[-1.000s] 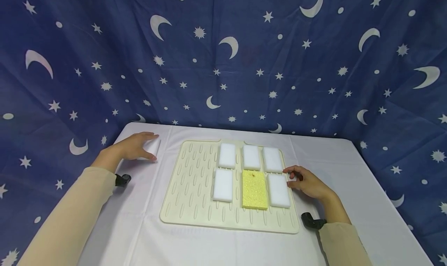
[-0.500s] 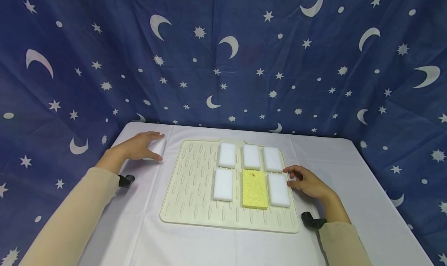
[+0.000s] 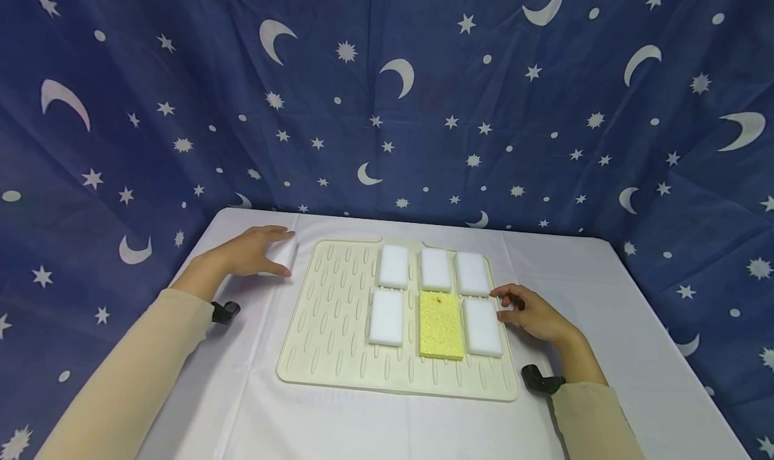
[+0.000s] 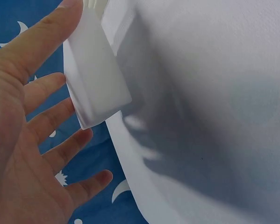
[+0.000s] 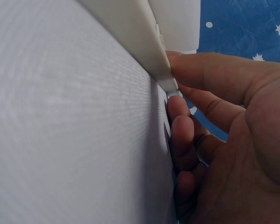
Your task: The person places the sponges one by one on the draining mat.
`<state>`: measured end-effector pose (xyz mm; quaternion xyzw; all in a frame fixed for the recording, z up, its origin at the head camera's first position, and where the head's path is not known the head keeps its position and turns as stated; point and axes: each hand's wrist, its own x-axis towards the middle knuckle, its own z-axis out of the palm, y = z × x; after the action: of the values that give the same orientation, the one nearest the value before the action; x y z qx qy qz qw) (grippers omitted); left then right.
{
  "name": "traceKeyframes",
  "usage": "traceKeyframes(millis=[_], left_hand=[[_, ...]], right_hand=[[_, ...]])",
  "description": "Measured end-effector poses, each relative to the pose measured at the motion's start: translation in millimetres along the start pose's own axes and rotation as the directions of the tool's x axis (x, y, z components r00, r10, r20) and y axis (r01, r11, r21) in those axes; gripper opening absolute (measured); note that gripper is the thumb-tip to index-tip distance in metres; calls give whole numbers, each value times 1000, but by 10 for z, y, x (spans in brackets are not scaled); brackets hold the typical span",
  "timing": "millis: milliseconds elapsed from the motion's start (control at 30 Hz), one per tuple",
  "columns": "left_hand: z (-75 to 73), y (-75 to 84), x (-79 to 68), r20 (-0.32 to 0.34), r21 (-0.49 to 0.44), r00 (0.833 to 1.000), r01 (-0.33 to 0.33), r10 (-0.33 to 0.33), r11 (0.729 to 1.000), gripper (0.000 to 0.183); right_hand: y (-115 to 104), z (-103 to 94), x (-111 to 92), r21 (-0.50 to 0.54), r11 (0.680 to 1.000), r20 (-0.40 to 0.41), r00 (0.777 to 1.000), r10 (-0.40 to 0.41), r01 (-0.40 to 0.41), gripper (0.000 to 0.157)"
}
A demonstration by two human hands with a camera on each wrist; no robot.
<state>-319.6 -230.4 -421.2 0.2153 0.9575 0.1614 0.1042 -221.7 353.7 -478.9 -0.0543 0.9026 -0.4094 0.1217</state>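
My left hand (image 3: 248,252) holds a white sponge block (image 4: 100,70) between thumb and fingers, over the cloth left of the mat. In the left wrist view the lower fingers spread free of it. On the cream ribbed mat (image 3: 332,326) lie several white sponges (image 3: 435,270) and one yellow sponge (image 3: 440,326), in two rows on its right half. My right hand (image 3: 535,315) rests at the mat's right edge beside the front right white sponge (image 3: 482,326). Thumb and index stand apart, tips at that edge, and the other fingers bend loosely against the cloth.
A white cloth (image 3: 338,426) covers the table. Behind it hangs a dark blue curtain (image 3: 435,111) with moons and stars. The mat's left half shows bare ribs. Black wrist mounts (image 3: 542,381) sit at both sleeves.
My left hand has moved to the right, toward the mat, with the white sponge. The right hand and the sponges on the mat have stayed in place.
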Motion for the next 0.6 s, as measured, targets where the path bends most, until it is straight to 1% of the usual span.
traceKeyframes(millis=[167, 433, 600], left_hand=[[-6, 59, 20, 8, 1, 1000, 3, -3, 1000, 98], [7, 135, 67, -2, 8, 1000, -11, 11, 1000, 98], [0, 212, 80, -4, 4, 1000, -27, 27, 1000, 97]], right_hand=[[-28, 8, -6, 4, 1000, -3, 1000, -5, 5, 44], [-22, 15, 0, 0, 1000, -11, 1000, -8, 8, 45], [-20, 23, 1, -13, 1000, -17, 1000, -14, 14, 44]])
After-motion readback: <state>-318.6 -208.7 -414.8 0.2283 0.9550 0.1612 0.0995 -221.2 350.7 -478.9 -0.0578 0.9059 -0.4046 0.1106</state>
